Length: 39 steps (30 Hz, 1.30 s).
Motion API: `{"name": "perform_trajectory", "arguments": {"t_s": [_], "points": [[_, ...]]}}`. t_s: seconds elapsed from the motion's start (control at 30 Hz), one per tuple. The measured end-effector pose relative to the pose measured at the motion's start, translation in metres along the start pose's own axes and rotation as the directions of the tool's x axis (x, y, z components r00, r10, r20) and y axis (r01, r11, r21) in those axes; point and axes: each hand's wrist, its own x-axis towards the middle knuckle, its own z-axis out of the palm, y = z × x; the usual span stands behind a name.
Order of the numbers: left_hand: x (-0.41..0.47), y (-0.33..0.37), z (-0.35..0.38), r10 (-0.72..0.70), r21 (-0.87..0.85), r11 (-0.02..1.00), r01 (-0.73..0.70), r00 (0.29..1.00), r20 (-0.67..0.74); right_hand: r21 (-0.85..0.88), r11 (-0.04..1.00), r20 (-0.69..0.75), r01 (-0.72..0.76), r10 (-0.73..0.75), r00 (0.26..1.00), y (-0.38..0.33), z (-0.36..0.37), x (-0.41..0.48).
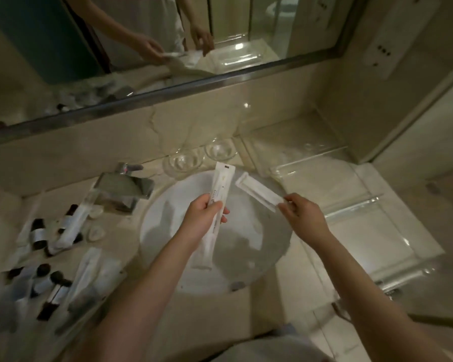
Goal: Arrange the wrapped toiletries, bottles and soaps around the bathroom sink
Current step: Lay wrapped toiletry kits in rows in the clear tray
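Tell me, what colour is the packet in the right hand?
White, seen in the head view: the packet pinched by the right hand.

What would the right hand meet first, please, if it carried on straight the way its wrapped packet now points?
Probably the long wrapped packet in the left hand: the right hand aims its flat packet up-left at it. Depth is unclear; beyond stand two glasses.

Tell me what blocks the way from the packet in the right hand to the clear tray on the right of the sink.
Nothing visible does. The right hand holds the short white packet over the sink, and the clear tray lies just to its right on the counter with open space between them. The two glasses stand further back, out of that path.
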Motion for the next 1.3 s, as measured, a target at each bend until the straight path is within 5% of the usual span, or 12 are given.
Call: {"name": "perform_trajectory", "arguments": {"t_s": [0.2,0.4,0.53,0.77,1.07,1.3], "points": [[0.044,0.018,0.073,-0.022,0.071,0.997,0.019,0.999,0.038,0.007,0.997,-0.024,-0.078,0.079,0.997,0.062,-0.052,0.05],[0.084,0.036,0.122,-0.042,0.129,0.991,0.032,0.996,0.078,-0.125,0.991,0.098,-0.042,0.054,0.994,0.111,-0.088,0.108],[0.104,0.047,0.142,-0.054,0.155,0.987,0.041,0.995,0.079,-0.327,0.943,0.267,0.064,0.028,0.963,0.132,-0.105,0.145],[0.118,0.048,0.157,-0.051,0.166,0.985,0.04,0.997,0.064,-0.532,0.794,0.321,0.293,-0.131,0.938,0.132,-0.076,0.181],[0.121,0.047,0.157,-0.038,0.158,0.987,0.026,0.997,0.07,-0.372,0.881,0.205,0.293,-0.23,0.951,0.141,-0.053,0.165],[0.119,0.047,0.161,-0.045,0.168,0.985,0.031,0.996,0.075,-0.515,0.769,0.294,0.378,-0.255,0.921,0.133,-0.03,0.157]]}}
